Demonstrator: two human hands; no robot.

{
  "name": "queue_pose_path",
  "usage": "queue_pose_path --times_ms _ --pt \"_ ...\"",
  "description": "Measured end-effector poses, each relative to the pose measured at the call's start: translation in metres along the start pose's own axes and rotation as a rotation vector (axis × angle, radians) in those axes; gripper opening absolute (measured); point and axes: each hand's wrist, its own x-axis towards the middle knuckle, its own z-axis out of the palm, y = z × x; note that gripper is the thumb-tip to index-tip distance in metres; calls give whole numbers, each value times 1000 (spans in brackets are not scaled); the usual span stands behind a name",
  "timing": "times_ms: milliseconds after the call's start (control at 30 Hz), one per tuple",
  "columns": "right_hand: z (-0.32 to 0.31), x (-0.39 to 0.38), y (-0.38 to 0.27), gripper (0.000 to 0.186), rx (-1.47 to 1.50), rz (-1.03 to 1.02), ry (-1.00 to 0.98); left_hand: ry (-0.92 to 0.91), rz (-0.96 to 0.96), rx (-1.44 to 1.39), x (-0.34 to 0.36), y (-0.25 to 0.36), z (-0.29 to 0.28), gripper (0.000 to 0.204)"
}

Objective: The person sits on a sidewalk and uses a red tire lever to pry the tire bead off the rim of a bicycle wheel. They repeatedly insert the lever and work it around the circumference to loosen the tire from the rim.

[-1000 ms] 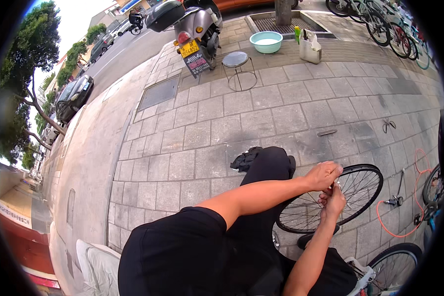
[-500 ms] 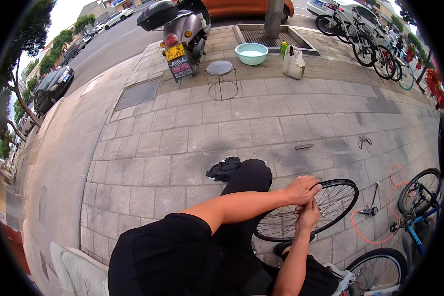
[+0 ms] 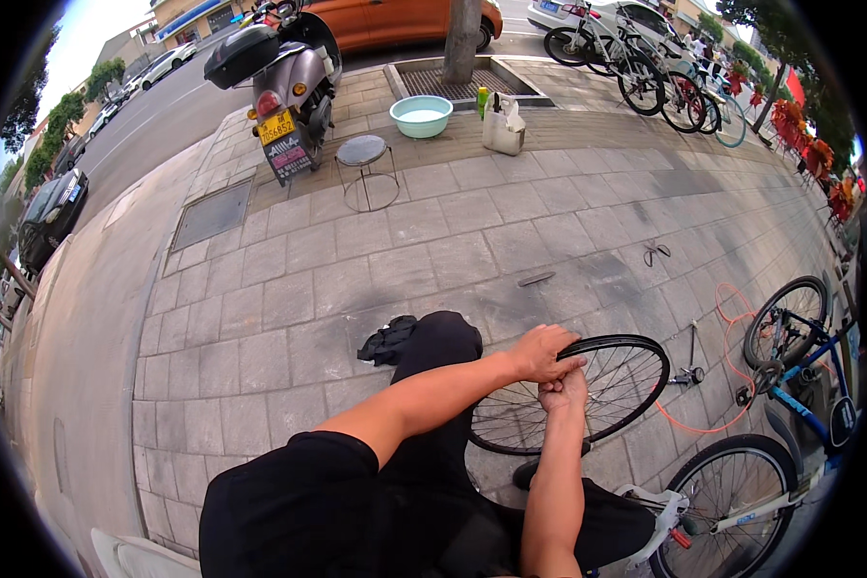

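A bicycle wheel (image 3: 636, 414) with a thin black tyre and many spokes leans over the paving by my bent knee. My left hand (image 3: 541, 354) is wrapped over its upper rim, thumb pointing right along the tyre. Just below it, my right hand (image 3: 564, 389) is closed with its fingers up against the left hand and the rim. What the right hand holds, if anything, is hidden by its own fingers.
A hand pump (image 3: 689, 374) with an orange hose (image 3: 703, 429) lies right of the wheel, beside a blue bicycle (image 3: 800, 409). Scissors (image 3: 656, 254), a dark bar (image 3: 537, 279) and black cloth (image 3: 387, 341) lie farther off. A stool (image 3: 361, 150), basin (image 3: 421, 117), bag (image 3: 504, 125) and scooter (image 3: 284, 96) stand beyond.
My view has swung to the right, so the scene sits farther left. My right hand has come up closer beneath the left, its fingers now tucked against it. The left hand stays on the rim.
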Motion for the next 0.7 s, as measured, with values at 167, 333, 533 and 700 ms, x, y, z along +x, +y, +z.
queue_pose_path --times_ms 167,333,533,700 --pt "-9 2 -2 31 29 -48 -21 -188 -227 119 -18 18 -5 56" --pt "-10 3 4 32 -24 -103 -19 -174 -185 124 -17 13 2 60" --pt "-14 -23 13 29 -77 -235 -215 -93 -110 186 -14 9 10 50" --pt "-29 -26 6 29 -22 -218 -352 -109 -133 150 -11 19 7 50"
